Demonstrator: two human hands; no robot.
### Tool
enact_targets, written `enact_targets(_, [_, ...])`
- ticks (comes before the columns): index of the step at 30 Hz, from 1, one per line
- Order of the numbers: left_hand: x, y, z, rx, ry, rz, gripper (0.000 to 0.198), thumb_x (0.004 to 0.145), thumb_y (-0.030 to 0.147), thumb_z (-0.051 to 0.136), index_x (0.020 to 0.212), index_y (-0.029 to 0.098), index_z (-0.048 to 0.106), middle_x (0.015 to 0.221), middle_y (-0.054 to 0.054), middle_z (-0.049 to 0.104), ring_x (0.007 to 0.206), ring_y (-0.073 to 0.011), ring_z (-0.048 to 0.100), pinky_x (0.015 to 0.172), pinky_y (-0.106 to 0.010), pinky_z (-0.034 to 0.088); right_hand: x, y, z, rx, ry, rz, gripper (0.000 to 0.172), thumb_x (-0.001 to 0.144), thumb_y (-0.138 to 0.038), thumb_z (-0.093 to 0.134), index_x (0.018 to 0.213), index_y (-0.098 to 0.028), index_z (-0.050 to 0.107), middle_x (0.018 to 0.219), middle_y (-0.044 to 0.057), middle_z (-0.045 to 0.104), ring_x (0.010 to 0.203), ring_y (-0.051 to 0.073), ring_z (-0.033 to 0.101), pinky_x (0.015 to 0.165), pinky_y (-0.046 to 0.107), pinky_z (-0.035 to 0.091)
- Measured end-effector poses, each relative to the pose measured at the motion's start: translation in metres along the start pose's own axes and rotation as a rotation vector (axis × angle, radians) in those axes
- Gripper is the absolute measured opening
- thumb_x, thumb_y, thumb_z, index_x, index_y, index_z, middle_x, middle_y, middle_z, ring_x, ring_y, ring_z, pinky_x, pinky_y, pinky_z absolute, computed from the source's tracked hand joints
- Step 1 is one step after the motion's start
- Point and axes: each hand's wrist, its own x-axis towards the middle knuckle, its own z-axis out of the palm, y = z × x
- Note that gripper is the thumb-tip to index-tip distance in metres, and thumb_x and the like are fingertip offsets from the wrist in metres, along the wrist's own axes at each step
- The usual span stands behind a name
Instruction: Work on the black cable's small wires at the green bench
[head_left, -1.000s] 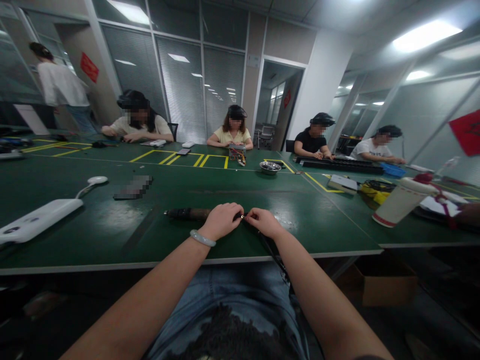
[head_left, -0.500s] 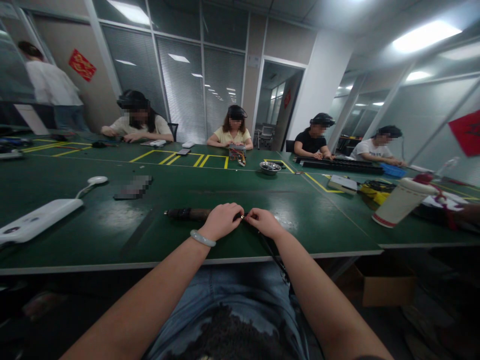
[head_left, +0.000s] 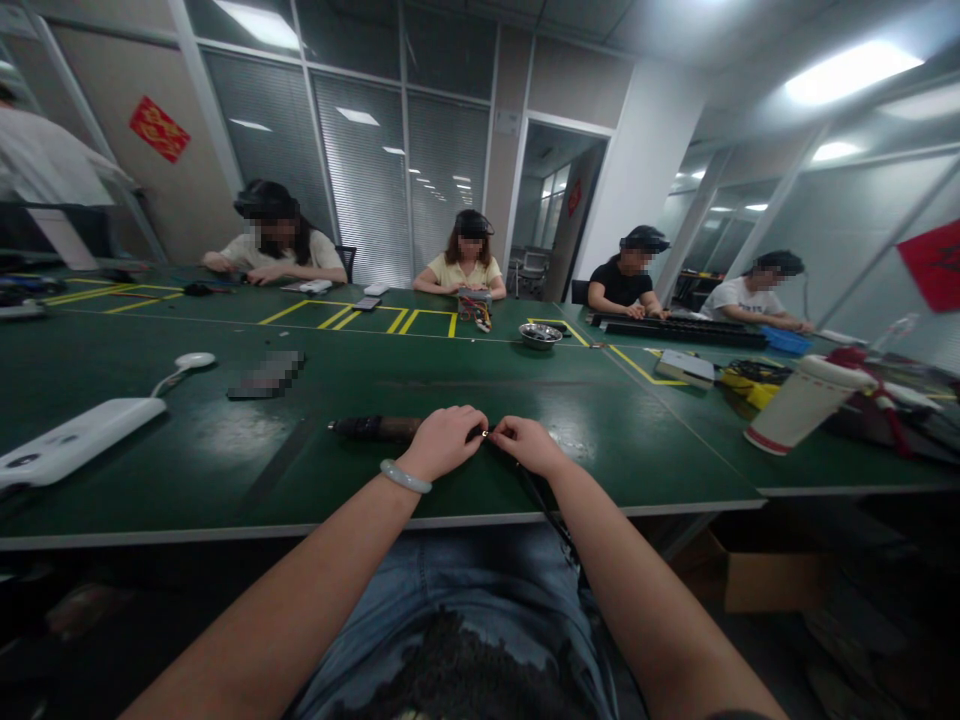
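A dark, pen-shaped electric screwdriver point(head_left: 375, 429) lies on the green table, its metal tip pointing left. My left hand point(head_left: 448, 440), with a pale bangle at the wrist, is closed around its rear end and hides that part. Close by on the right, my right hand point(head_left: 531, 445) is closed in a pinch on the end of a black cord point(head_left: 546, 508). A tiny shiny metal piece point(head_left: 486, 433) shows between the fingertips of both hands; whether it joins cord and screwdriver I cannot tell. From my right hand the cord drops over the table's front edge.
To the left are a white power strip point(head_left: 82, 440) and a blurred-out flat device point(head_left: 266, 375). Ahead stands a metal bowl point(head_left: 540, 335). On the right are a white box point(head_left: 684, 368) and a tilted cup point(head_left: 806, 405). Several co-workers sit across the table.
My hands and the screwdriver stay in nearly the same place. A standing person at the far left has moved further left, and things behind the cup at the right have shifted.
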Motion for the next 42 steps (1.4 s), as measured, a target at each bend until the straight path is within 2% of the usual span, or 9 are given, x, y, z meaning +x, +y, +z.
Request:
enact_targets(26, [0.0000, 0.0001, 0.0013, 0.013, 0.005, -0.020, 0.015, 0.086, 0.029, 0.054, 0.099, 0.023, 0.059, 0.096, -0.003, 0.063, 0.089, -0.0188, 0.058, 0.079, -0.031, 0.042, 0.0009, 0.0019, 0.0017, 0.019, 0.009, -0.010, 0.023, 0.085, -0.041, 0.056, 0.081, -0.020, 0.064, 0.072, -0.001, 0.063, 0.065, 0.012, 0.054, 0.056, 0.023, 0.036])
enact_targets(42, [0.0003, -0.0023, 0.0032, 0.002, 0.009, 0.015, 0.016, 0.087, 0.030, 0.052, 0.097, 0.023, 0.062, 0.098, -0.004, 0.063, 0.091, -0.0188, 0.058, 0.081, -0.032, 0.043, -0.0002, -0.0016, -0.0007, 0.013, -0.009, 0.016, 0.024, 0.085, -0.041, 0.056, 0.080, -0.019, 0.064, 0.071, -0.002, 0.064, 0.063, 0.012, 0.055, 0.056, 0.023, 0.036])
